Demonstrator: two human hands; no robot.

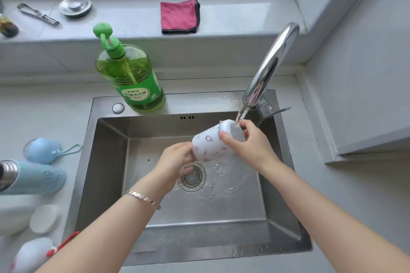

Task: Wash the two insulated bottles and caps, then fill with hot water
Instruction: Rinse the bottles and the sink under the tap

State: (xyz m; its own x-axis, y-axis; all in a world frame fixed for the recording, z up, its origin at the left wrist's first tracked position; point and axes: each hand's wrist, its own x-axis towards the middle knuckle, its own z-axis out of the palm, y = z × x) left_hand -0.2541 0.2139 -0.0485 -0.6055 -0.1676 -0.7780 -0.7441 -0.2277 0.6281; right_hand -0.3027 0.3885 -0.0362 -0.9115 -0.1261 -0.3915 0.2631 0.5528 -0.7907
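Note:
Over the steel sink (284,224) I hold a white cup-shaped piece with pink marks (210,144), tilted so its opening faces the running tap (269,68). My left hand (177,159) grips its closed end. My right hand (250,144) grips it near the rim, where the water stream lands. On the counter at the left lies a blue insulated bottle (37,178) with a bare metal neck, a blue cap with a strap (43,149) behind it, a white round cap (45,218), and a white cap with a red strap (31,254).
A green dish-soap pump bottle (133,77) stands on the sink's back edge. A pink cloth (179,16), a metal strainer lid (75,5) and metal tongs (37,14) lie on the windowsill. The drain (193,177) sits under my hands, with water pooling.

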